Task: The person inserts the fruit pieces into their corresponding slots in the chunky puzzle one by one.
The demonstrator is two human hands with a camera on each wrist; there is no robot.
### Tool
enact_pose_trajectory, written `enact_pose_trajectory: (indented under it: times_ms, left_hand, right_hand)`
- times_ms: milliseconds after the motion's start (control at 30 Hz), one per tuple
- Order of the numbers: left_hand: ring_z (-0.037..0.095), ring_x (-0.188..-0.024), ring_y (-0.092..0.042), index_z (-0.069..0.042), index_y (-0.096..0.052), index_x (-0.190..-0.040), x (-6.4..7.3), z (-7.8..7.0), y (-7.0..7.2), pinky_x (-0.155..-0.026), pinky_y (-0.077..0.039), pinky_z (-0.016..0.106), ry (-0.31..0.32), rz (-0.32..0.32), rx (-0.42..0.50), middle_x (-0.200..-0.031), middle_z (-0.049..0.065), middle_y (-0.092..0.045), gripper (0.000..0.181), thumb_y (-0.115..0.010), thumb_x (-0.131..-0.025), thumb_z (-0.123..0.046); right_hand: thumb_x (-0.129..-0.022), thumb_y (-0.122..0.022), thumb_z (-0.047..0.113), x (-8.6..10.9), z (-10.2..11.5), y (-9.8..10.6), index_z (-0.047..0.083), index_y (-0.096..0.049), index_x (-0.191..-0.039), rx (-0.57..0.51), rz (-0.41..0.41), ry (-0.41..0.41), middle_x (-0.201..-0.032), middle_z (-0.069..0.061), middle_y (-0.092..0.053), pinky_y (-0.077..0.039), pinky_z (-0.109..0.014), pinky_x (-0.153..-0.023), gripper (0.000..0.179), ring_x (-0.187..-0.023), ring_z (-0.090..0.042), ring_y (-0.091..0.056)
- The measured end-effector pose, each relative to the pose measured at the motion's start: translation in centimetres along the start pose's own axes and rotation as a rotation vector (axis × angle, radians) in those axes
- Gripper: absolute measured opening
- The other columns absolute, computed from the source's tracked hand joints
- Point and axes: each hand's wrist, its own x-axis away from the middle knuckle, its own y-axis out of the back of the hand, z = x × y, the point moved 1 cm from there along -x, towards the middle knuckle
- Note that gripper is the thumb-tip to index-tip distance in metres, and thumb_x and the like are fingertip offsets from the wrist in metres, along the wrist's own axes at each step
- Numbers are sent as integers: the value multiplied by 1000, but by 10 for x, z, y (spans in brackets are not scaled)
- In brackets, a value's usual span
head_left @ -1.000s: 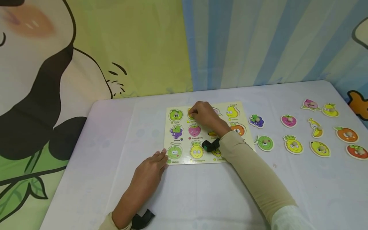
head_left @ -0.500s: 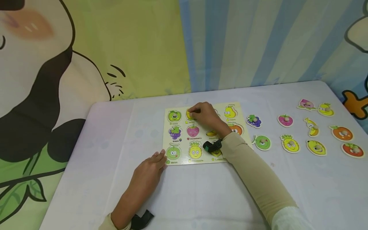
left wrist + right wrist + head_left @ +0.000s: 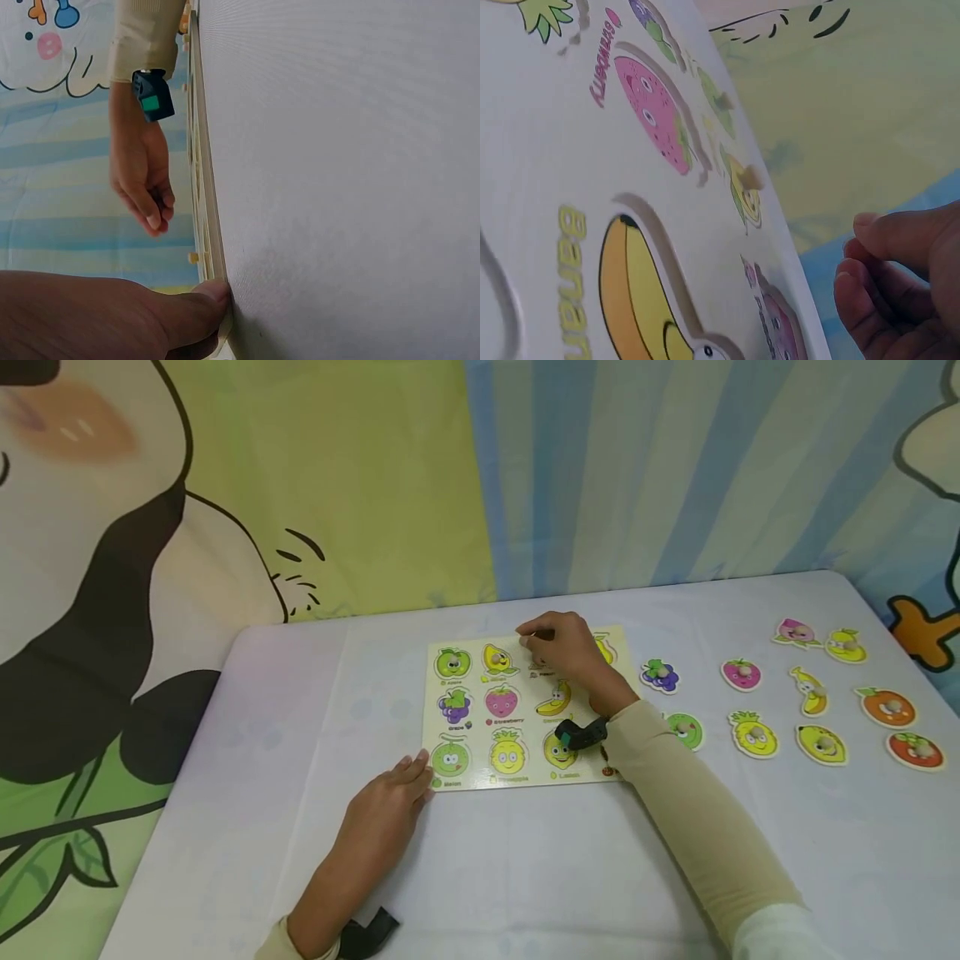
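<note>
My left hand [image 3: 382, 818] grips the near left corner of a fruit puzzle board [image 3: 480, 782]; in the left wrist view its thumb [image 3: 199, 304] is on the board's edge. My right hand [image 3: 566, 647] hovers over the board's far side, covering part of the peach picture. Its fingers are loosely curled and hold nothing in the right wrist view. A knobbed apple piece [image 3: 453, 663] sits in the far left slot. Beside it a knobbed yellow fruit piece [image 3: 496, 665] with a leaf lies in its slot. The strawberry picture [image 3: 654, 116] and banana picture [image 3: 634, 285] show as recesses without knobs.
Right of the board lie loose knobbed pieces: grapes [image 3: 660, 676], a melon [image 3: 684, 730], a strawberry [image 3: 741, 674], a pineapple [image 3: 752, 735], a banana [image 3: 808, 693], a lemon [image 3: 822, 744], an orange [image 3: 887, 707], a tomato [image 3: 915, 750], a peach [image 3: 797, 632] and a pear [image 3: 846, 645].
My right hand has let go of the yellow fruit piece, which now lies in its slot, and has moved up and right. The left hand stays at the board's corner.
</note>
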Motion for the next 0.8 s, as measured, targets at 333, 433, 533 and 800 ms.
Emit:
enact_pose_trajectory:
  times_ms: [333, 433, 533, 800]
  left_hand:
    - [31, -117, -59, 1, -71, -114, -1, 0, -1, -91, -53, 43, -8, -5, -1, -128, 12, -61, 42, -84, -74, -3]
    - [30, -116, -60, 0, -71, -114, -2, 0, -2, -91, -53, 42, -16, -7, 1, -127, 12, -62, 42, -84, -74, -3]
    - [31, -116, -60, 0, -71, -114, -3, -1, -2, -91, -53, 42, -11, -2, 7, -127, 12, -62, 42, -84, -74, -3]
    - [30, -116, -60, 1, -71, -113, -1, 1, -1, -91, -52, 43, -6, 0, -3, -127, 12, -62, 41, -84, -73, -2]
  right_hand:
    - [-97, -62, 14, 12, -24, 43, 1, -70, -115, 12, -122, -11, -113, -12, -66, -50, -36, -82, 24, -97, -25, -60]
    - [-97, -63, 15, 16, -35, 58, 1, -71, -114, 28, -184, -33, -112, -13, -67, -50, -31, -77, 24, -95, -25, -61]
    - [-97, -63, 17, 20, -43, 73, 1, -71, -114, 41, -227, -57, -110, -15, -67, -49, -26, -73, 25, -94, -25, -62]
    - [-95, -63, 33, 35, -67, 122, 8, -72, -117, 59, -342, -192, -111, -10, -67, -50, -26, -57, 34, -82, -11, -62]
